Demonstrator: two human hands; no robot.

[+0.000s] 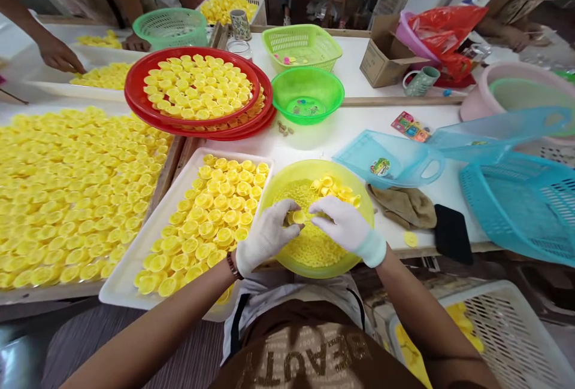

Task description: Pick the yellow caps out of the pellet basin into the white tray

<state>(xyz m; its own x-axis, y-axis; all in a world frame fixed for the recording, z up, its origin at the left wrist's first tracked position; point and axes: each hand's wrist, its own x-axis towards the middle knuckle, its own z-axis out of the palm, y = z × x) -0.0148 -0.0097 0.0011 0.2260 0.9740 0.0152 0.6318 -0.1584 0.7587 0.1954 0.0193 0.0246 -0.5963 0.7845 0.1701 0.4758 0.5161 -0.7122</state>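
Over a yellow basin (269, 188) holding small yellow beads (314, 251), my left hand (267, 236) in a white glove grips a small yellow plastic cup (296, 217) between thumb and fingers. Just right of that cup is my right hand (345, 224), also gloved in white. Its fingers are bent and its thumb and index tips look apart, with nothing visible between them. Several yellow curved petal-like pieces (335, 188) lie at the basin's far side. Left of the basin, a white tray (123, 269) carries rows of yellow cup-shaped pieces (220, 202).
Stacked red trays (135, 105) with yellow pieces stand behind the white tray. Nearby are a green bowl (309, 90), a blue scoop (359, 152), a brown cloth (406, 206) and a blue basket (521, 209). At the far left, a co-worker's hand (60, 54) reaches over yellow pieces.
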